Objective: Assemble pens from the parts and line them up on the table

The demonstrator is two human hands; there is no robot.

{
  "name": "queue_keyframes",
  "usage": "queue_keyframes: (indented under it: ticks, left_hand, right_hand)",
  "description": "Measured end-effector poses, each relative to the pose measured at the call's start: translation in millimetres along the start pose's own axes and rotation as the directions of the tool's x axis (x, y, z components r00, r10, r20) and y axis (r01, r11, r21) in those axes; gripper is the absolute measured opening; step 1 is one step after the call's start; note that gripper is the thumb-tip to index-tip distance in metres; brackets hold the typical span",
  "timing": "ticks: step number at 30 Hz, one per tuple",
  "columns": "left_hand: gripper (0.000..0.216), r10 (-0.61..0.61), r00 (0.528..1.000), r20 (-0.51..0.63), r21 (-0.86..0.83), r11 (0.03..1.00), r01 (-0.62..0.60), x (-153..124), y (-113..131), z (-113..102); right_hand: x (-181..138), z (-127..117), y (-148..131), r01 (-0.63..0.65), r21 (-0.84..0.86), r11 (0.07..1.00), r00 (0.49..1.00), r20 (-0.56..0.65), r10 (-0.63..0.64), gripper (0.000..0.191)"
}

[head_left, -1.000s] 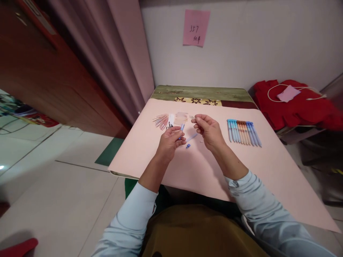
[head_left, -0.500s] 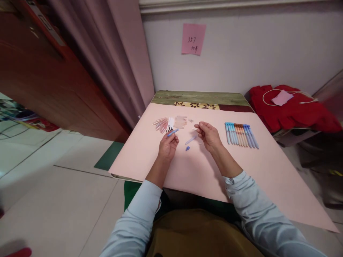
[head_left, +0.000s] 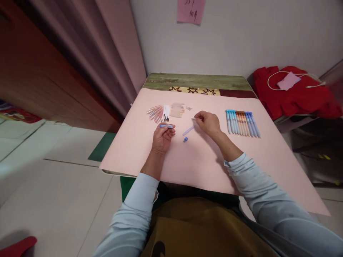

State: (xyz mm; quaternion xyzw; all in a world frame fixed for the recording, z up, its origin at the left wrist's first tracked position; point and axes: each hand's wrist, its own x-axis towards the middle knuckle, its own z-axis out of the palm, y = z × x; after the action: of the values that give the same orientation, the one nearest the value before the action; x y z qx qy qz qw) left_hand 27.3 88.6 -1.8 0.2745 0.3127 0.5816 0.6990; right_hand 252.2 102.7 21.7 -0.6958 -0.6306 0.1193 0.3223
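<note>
My left hand (head_left: 163, 137) is closed around a short blue pen part (head_left: 166, 126), gripped between thumb and fingers. My right hand (head_left: 208, 123) is in a pinch, and a small pale piece (head_left: 193, 118) pokes out from its fingertips; its kind is too small to make out. Just below those fingertips lies a pale lavender pen barrel (head_left: 188, 130) on the pink sheet. A small blue pen piece (head_left: 185, 139) rests nearer to me, between the two hands. Beyond my left hand are white refills with black tips (head_left: 166, 113).
Pinkish pen barrels (head_left: 155, 112) fan out at the left, beside clear tubes (head_left: 177, 110) and tiny springlike bits (head_left: 189, 108). A row of finished-looking pens (head_left: 242, 123) in blue, brown and lavender lies at the right. A red cloth (head_left: 302, 92) with a cable is beyond the table.
My left hand has turned the blue part more level. My right hand has tilted downward, its fingertips closer to the lavender barrel. The whole view has shifted lower.
</note>
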Motion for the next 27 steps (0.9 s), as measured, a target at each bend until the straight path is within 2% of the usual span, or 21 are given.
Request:
queue_keyframes:
  ticks: [3, 6, 11, 14, 16, 18, 20, 22, 25, 27]
  left_hand:
    - [0.019, -0.052, 0.998, 0.042, 0.024, 0.998, 0.051, -1, 1, 1]
    - [0.016, -0.087, 0.996, 0.033, -0.005, 0.996, 0.088, -1, 3, 2]
    - [0.011, -0.120, 0.993, 0.007, -0.078, 0.990, 0.120, -1, 6, 3]
    - [0.010, -0.122, 0.993, -0.008, -0.050, 0.991, 0.121, -2, 6, 4]
    - [0.014, -0.109, 0.994, -0.030, -0.034, 0.994, 0.108, -2, 6, 5]
    - [0.017, -0.101, 0.993, -0.053, -0.045, 0.994, 0.099, -1, 5, 5]
    - [0.017, -0.108, 0.992, -0.070, -0.074, 0.992, 0.103, 1, 5, 4]
    - [0.014, -0.118, 0.991, -0.069, -0.106, 0.988, 0.111, 3, 5, 4]
    - [0.012, -0.114, 0.992, -0.063, -0.149, 0.983, 0.103, 4, 5, 3]
    - [0.013, -0.114, 0.991, -0.064, -0.176, 0.979, 0.101, 4, 5, 2]
  right_hand:
    - [7, 3, -1, 0.048, -0.040, 0.998, 0.999, 0.020, -0.047, 0.023]
    - [12, 9, -2, 0.079, -0.060, 0.995, 0.996, 0.035, -0.077, 0.021]
    - [19, 27, -11, 0.173, -0.183, 0.968, 0.974, 0.177, -0.141, 0.021]
    - [22, 26, -11, 0.202, -0.162, 0.966, 0.963, 0.215, -0.165, 0.022]
    - [19, 15, -8, 0.177, -0.064, 0.982, 0.974, 0.154, -0.165, 0.020]
    - [7, -1, -2, 0.135, 0.039, 0.990, 0.990, 0.043, -0.136, 0.019]
    - [-12, -15, 2, 0.074, 0.066, 0.995, 0.997, -0.026, -0.072, 0.018]
    - [-33, -21, 4, -0.003, 0.022, 1.000, 1.000, 0.031, 0.002, 0.014]
    - [-58, -13, 3, -0.070, -0.100, 0.993, 0.997, 0.012, 0.072, 0.011]
    - [-68, -4, 2, -0.073, -0.169, 0.983, 0.997, -0.009, 0.073, 0.011]
